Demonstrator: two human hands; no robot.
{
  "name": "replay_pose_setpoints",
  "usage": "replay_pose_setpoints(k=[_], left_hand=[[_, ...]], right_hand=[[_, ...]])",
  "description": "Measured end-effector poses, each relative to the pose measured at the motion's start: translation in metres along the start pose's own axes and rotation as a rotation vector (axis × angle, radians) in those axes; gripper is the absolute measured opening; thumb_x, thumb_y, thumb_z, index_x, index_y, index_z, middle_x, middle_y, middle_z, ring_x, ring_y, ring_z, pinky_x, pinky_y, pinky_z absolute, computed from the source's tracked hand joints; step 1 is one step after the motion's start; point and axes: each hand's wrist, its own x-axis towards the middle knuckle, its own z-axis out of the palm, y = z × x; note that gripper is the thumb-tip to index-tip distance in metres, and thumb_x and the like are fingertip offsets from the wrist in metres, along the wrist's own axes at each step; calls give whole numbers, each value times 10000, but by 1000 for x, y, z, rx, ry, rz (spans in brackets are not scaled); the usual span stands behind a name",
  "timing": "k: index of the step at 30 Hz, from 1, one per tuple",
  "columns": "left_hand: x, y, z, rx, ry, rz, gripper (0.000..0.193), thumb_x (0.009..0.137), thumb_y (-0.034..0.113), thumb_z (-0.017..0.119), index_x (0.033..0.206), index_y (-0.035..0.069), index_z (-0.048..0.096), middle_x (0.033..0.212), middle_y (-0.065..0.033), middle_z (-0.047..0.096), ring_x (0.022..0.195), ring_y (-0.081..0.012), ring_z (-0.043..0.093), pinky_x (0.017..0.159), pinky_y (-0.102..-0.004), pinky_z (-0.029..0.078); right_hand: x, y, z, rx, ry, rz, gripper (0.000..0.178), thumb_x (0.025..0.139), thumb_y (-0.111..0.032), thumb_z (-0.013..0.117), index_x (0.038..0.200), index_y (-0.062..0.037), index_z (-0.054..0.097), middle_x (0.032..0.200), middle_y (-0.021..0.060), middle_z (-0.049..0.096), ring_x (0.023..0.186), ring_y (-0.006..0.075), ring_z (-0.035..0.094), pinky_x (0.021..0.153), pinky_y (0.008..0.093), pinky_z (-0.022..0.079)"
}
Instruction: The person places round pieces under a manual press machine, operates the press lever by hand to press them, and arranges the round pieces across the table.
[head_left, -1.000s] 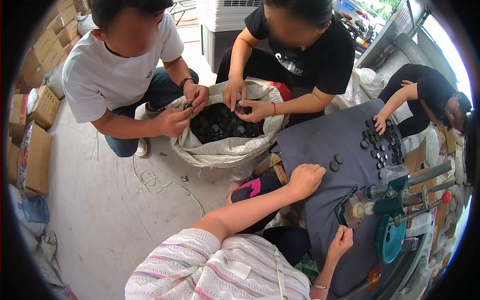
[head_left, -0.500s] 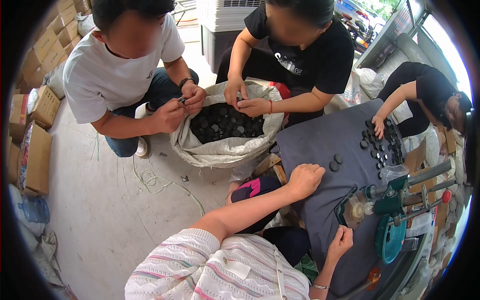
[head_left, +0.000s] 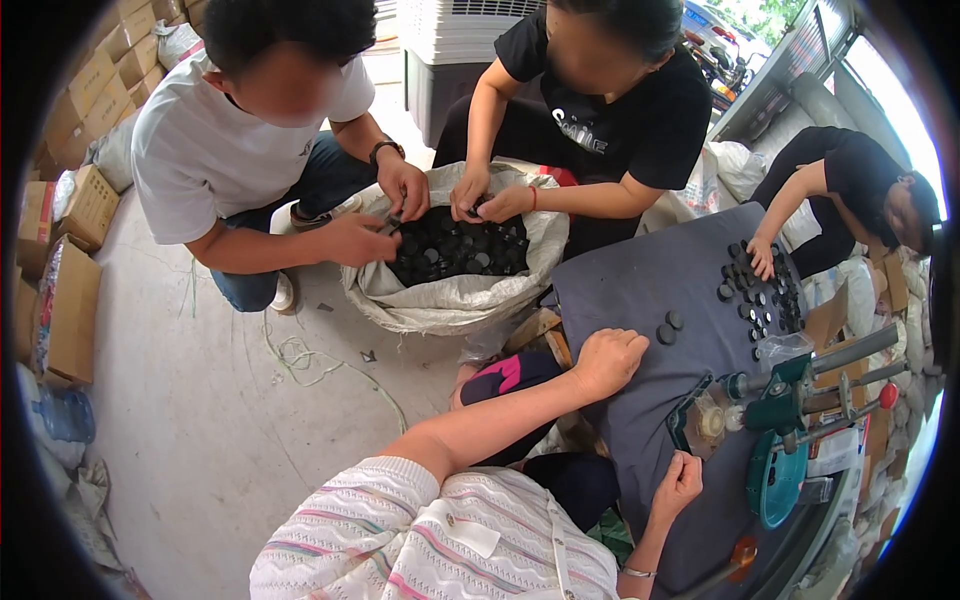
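Note:
My left hand rests closed at the near left edge of the grey cloth-covered table; whether anything is inside its curled fingers is hidden. Two round black caps lie just beyond it. My right hand is closed too, thumb against fingers, beside the front corner of a green hand press. What it pinches, if anything, is too small to make out. On the press base sits a yellowish round piece, under the press head. Several more black caps are spread at the table's far right.
Across from me, two people handle small dark pieces over a white woven sack full of black caps. Another person's hand touches the caps at the far right. A teal basket stands beside the press. Cardboard boxes line the left.
The person in white has leaned right, bringing both hands over the sack's rim. The person in black has lowered their hands slightly. Both my hands stay in place.

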Motion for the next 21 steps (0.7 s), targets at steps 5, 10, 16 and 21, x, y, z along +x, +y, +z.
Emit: replay_pose_setpoints(k=[5,10,16,21], left_hand=[[1,2,1,-3,1,4,98,765,74,657,819,78,575,676,-64,555,638,-257,596,591,-375,482],[0,0,3,2,7,-1,100,759,70,653,820,79,573,674,-62,552,635,-253,595,590,-372,482],[1,1,1,-5,-7,-2,103,757,70,653,820,79,571,676,-62,551,642,-252,597,597,-374,483],[0,0,1,-3,-7,-3,103,757,71,652,821,79,573,677,-63,552,644,-254,598,599,-375,482]], right_hand=[[0,1,-1,1,0,-1,82,912,-38,601,876,33,619,759,131,561,639,257,547,590,346,442],[1,-1,-1,2,-7,-4,107,927,-52,588,876,39,615,750,110,543,658,223,536,617,324,438],[0,0,-1,4,-5,9,108,926,-53,589,879,40,616,751,111,546,662,223,541,617,323,439],[1,-2,-1,3,-7,2,106,924,-60,598,874,32,620,752,116,555,649,235,543,600,337,437]])
